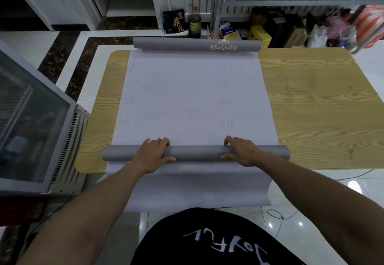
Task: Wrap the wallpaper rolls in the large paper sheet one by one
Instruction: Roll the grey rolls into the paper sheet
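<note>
The paper sheet (191,98) drooped over the near edge of the desk (311,108). Just past that edge a plain grey roll (197,153) lay crosswise on it. The left grip (153,155) and right grip (243,153) clasped it, fingers over the top and thumbs on the near side. The pale, faintly numbered sheet ran across the wood-grain desk to a second roll (187,44), grey with a gold ornament, at the far edge. A glass-fronted cabinet (31,119) stood to the left, with a dark bottle (194,25) and stocked shelves (301,0) behind.

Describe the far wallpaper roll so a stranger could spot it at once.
Start at the light wooden table, covered down the middle by a large pale paper sheet. At the sheet's far edge lies a grey wallpaper roll. Unlike the plain grey roll that the left hand and right hand grip, it bears a gold ornament.
</note>
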Demonstrator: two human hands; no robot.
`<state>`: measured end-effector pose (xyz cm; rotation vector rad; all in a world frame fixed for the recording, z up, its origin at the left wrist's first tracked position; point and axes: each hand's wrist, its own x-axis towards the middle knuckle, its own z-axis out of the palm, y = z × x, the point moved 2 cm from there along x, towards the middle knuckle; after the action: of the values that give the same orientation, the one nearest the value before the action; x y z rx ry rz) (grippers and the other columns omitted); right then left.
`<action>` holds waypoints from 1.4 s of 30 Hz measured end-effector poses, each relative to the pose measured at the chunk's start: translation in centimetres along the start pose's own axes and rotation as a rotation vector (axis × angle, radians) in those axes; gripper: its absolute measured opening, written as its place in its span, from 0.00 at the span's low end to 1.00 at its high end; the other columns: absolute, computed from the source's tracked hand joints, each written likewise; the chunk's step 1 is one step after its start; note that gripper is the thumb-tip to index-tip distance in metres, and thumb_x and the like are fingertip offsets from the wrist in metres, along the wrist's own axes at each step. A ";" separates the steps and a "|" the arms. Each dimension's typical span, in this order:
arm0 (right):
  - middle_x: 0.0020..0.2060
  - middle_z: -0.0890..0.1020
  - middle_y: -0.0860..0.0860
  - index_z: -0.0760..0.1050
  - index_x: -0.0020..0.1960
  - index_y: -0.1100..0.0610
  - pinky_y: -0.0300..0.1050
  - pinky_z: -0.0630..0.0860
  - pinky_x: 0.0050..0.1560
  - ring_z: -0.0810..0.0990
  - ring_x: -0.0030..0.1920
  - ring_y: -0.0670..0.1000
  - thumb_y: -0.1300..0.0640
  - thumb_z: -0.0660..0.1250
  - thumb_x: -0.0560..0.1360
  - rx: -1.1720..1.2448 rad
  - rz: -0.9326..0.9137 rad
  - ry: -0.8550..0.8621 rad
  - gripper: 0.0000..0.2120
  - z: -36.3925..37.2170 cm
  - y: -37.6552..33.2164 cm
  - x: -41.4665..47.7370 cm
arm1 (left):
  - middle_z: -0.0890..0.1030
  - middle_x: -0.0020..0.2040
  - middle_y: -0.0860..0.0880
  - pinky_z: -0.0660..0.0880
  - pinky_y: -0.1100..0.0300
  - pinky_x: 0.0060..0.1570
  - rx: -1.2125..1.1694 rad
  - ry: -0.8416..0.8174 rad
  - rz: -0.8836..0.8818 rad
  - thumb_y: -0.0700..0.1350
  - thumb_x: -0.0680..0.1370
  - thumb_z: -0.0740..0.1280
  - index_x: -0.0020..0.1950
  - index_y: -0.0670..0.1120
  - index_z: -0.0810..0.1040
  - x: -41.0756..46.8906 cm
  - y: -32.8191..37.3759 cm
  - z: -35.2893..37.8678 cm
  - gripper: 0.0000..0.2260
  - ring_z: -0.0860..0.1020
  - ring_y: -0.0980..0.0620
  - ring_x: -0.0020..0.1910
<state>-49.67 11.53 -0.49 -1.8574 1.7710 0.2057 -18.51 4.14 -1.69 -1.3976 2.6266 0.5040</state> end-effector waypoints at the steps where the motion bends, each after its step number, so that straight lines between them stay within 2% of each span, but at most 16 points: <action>1: 0.57 0.77 0.54 0.66 0.63 0.52 0.52 0.70 0.56 0.75 0.54 0.55 0.35 0.60 0.75 -0.020 -0.001 -0.005 0.26 0.0 0.0 0.0 | 0.78 0.50 0.49 0.65 0.52 0.61 0.026 -0.023 0.002 0.65 0.75 0.61 0.57 0.48 0.69 0.0 -0.1 0.1 0.23 0.74 0.48 0.49; 5: 0.59 0.73 0.51 0.67 0.65 0.52 0.51 0.69 0.59 0.72 0.56 0.52 0.30 0.61 0.71 -0.042 -0.014 -0.020 0.33 0.5 0.2 -0.1 | 0.76 0.52 0.50 0.65 0.55 0.57 0.034 0.006 0.009 0.64 0.78 0.56 0.56 0.49 0.73 0.1 -0.5 0.7 0.20 0.71 0.50 0.51; 8: 0.59 0.70 0.52 0.67 0.66 0.53 0.51 0.69 0.61 0.70 0.58 0.52 0.31 0.65 0.69 -0.087 -0.012 -0.024 0.34 1.0 0.3 0.0 | 0.74 0.52 0.50 0.65 0.56 0.56 0.054 0.002 0.027 0.68 0.76 0.48 0.56 0.48 0.75 0.2 -0.5 0.7 0.29 0.71 0.51 0.51; 10: 0.59 0.70 0.52 0.68 0.66 0.53 0.50 0.68 0.61 0.70 0.58 0.52 0.32 0.63 0.71 -0.106 -0.012 -0.029 0.33 0.9 0.3 0.2 | 0.76 0.53 0.50 0.65 0.53 0.62 0.055 -0.032 0.005 0.70 0.75 0.44 0.59 0.49 0.74 0.1 -0.4 0.7 0.32 0.73 0.50 0.52; 13: 0.60 0.73 0.53 0.68 0.66 0.53 0.51 0.68 0.61 0.71 0.58 0.53 0.33 0.62 0.73 -0.089 -0.017 -0.040 0.31 0.7 0.3 0.2 | 0.77 0.55 0.50 0.57 0.48 0.71 -0.085 -0.053 -0.053 0.68 0.75 0.55 0.65 0.50 0.68 -0.3 -0.4 0.6 0.27 0.74 0.49 0.56; 17: 0.57 0.77 0.53 0.66 0.62 0.53 0.52 0.69 0.57 0.75 0.54 0.55 0.35 0.62 0.74 -0.038 -0.013 -0.021 0.26 -0.1 0.3 0.1 | 0.76 0.50 0.52 0.54 0.45 0.72 -0.083 -0.116 -0.005 0.72 0.71 0.58 0.57 0.53 0.67 -0.4 -0.6 0.7 0.27 0.71 0.52 0.50; 20: 0.58 0.78 0.54 0.67 0.63 0.53 0.52 0.68 0.58 0.76 0.55 0.55 0.35 0.59 0.75 -0.085 -0.009 -0.029 0.27 -0.2 0.1 0.3 | 0.73 0.53 0.52 0.61 0.47 0.67 -0.043 -0.071 0.043 0.77 0.67 0.46 0.57 0.51 0.70 0.0 -1.0 0.8 0.36 0.69 0.51 0.52; 22: 0.59 0.76 0.53 0.68 0.64 0.53 0.51 0.69 0.59 0.75 0.56 0.54 0.32 0.61 0.73 -0.059 0.004 -0.032 0.31 -0.1 0.2 0.3 | 0.72 0.52 0.52 0.65 0.51 0.61 -0.011 -0.015 0.065 0.79 0.65 0.37 0.57 0.50 0.73 0.3 -1.2 0.8 0.43 0.67 0.52 0.48; 24: 0.59 0.71 0.52 0.67 0.66 0.53 0.50 0.70 0.60 0.74 0.55 0.54 0.31 0.64 0.70 -0.055 0.006 -0.044 0.35 0.0 0.2 0.3 | 0.72 0.50 0.51 0.64 0.57 0.52 0.003 0.012 0.057 0.79 0.65 0.34 0.56 0.50 0.76 0.5 -1.2 0.6 0.46 0.64 0.54 0.45; 26: 0.60 0.70 0.53 0.67 0.67 0.53 0.50 0.70 0.60 0.74 0.55 0.55 0.33 0.66 0.70 -0.078 0.007 -0.052 0.34 0.2 0.2 0.3 | 0.74 0.49 0.51 0.62 0.59 0.48 0.010 -0.002 0.047 0.78 0.65 0.32 0.55 0.49 0.76 0.5 -1.0 0.5 0.47 0.64 0.54 0.43; 28: 0.60 0.71 0.54 0.68 0.67 0.54 0.50 0.69 0.60 0.74 0.56 0.55 0.34 0.65 0.72 -0.070 0.005 -0.044 0.32 0.3 0.3 0.3 | 0.76 0.50 0.50 0.64 0.58 0.49 0.007 -0.015 0.040 0.76 0.68 0.34 0.57 0.50 0.75 0.3 -0.8 0.5 0.43 0.68 0.53 0.44; 31: 0.59 0.75 0.54 0.66 0.65 0.53 0.51 0.69 0.59 0.75 0.57 0.56 0.36 0.64 0.73 -0.015 0.006 -0.020 0.29 0.1 0.3 0.1 | 0.79 0.50 0.49 0.65 0.53 0.62 -0.089 -0.013 -0.013 0.68 0.76 0.54 0.65 0.50 0.69 0.0 -0.8 0.5 0.27 0.74 0.49 0.49; 33: 0.57 0.77 0.54 0.65 0.63 0.54 0.52 0.69 0.56 0.75 0.54 0.56 0.36 0.64 0.74 -0.009 0.004 -0.011 0.27 0.0 0.2 -0.1 | 0.78 0.50 0.50 0.66 0.53 0.60 -0.137 -0.034 -0.021 0.68 0.73 0.60 0.65 0.50 0.67 -0.2 -0.8 0.4 0.28 0.73 0.50 0.47; 36: 0.57 0.76 0.54 0.66 0.62 0.53 0.52 0.69 0.56 0.74 0.54 0.55 0.35 0.62 0.74 -0.037 0.004 -0.012 0.26 0.2 0.1 -0.2 | 0.76 0.52 0.51 0.68 0.57 0.49 -0.101 -0.041 0.052 0.77 0.66 0.55 0.58 0.50 0.70 -0.5 -0.8 0.5 0.35 0.72 0.52 0.46; 40: 0.59 0.71 0.51 0.67 0.64 0.53 0.50 0.68 0.59 0.68 0.58 0.52 0.31 0.64 0.70 -0.098 -0.025 -0.002 0.33 1.0 0.4 -0.2 | 0.73 0.53 0.50 0.69 0.58 0.52 -0.050 -0.013 0.078 0.66 0.74 0.60 0.57 0.47 0.75 0.0 -0.8 0.4 0.24 0.69 0.52 0.50; 42: 0.60 0.69 0.52 0.68 0.66 0.53 0.49 0.67 0.61 0.67 0.59 0.52 0.31 0.65 0.69 -0.139 -0.035 -0.010 0.35 1.2 0.4 -0.2 | 0.73 0.52 0.50 0.69 0.57 0.52 -0.051 -0.060 0.049 0.69 0.74 0.54 0.59 0.47 0.76 0.1 -0.8 0.3 0.30 0.69 0.52 0.49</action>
<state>-49.78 12.28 -1.50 -1.9787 1.7554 0.3317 -17.90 3.81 -2.19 -1.3127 2.6236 0.6135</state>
